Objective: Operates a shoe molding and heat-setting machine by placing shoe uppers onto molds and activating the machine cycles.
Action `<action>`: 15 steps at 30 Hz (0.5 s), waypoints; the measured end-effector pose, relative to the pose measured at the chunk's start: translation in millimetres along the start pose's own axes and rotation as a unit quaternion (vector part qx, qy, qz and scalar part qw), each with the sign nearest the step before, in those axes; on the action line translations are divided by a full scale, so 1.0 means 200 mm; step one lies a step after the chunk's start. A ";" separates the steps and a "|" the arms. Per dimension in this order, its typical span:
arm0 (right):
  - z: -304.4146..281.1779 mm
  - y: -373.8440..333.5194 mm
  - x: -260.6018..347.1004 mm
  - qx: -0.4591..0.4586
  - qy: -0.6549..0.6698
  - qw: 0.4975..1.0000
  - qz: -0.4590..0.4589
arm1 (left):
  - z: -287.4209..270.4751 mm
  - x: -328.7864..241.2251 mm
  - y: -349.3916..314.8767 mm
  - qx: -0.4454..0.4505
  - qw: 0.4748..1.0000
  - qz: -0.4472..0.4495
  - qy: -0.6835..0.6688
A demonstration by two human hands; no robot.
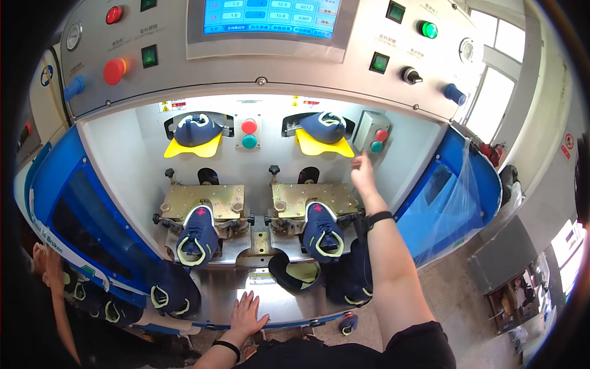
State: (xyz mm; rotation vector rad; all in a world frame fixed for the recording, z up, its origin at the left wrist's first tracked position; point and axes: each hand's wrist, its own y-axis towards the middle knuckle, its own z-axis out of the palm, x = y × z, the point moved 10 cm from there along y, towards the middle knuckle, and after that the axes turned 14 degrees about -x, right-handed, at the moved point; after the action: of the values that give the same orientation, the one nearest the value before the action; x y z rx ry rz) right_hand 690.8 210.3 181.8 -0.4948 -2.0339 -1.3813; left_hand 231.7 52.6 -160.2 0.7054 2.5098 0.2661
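The right hand [362, 172] holds nothing: its index finger points up while the others curl in, seemingly to single out the green button [377, 147] on a grey metal control box [367, 128]; whether the fingertip touches is unclear. The left hand [247, 315] lies open, palm down and fingers spread, on the silver metal tabletop [215, 301], probably for support.

Two navy shoes with lime collars, the left [198, 237] and the right [322, 234], sit toe-inward against brass-coloured metal fixtures, apparently to keep them aligned. Above, two navy shoe pieces [198, 130] [322, 127] with yellow flaps cover the moulds, presumably to stay in shape. A loose navy shoe piece [295, 273] rests on the tabletop.

As for writing, the blue touchscreen [261, 15] shows rows of figures, small dark captions accompany the panel switches, warning stickers [172, 106] mark the inner wall, and both toe-inward shoes bear red motifs.
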 end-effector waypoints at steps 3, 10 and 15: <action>-0.13 0.05 -0.12 -0.070 -0.108 0.987 0.094 | -0.01 -0.01 0.00 -0.012 1.000 0.007 -0.011; 0.13 0.04 -0.14 0.111 0.044 0.991 0.057 | -0.02 -0.03 0.01 -0.003 1.000 0.015 -0.001; -0.02 0.08 -0.11 0.096 -0.032 0.995 0.017 | -0.01 -0.02 0.00 0.013 1.000 0.009 -0.002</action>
State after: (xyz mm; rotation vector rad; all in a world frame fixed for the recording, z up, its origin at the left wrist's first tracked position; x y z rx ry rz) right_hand 718.9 213.1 179.0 -0.4914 -2.1732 -1.1474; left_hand 233.4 51.2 -156.9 0.7388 2.5074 0.2387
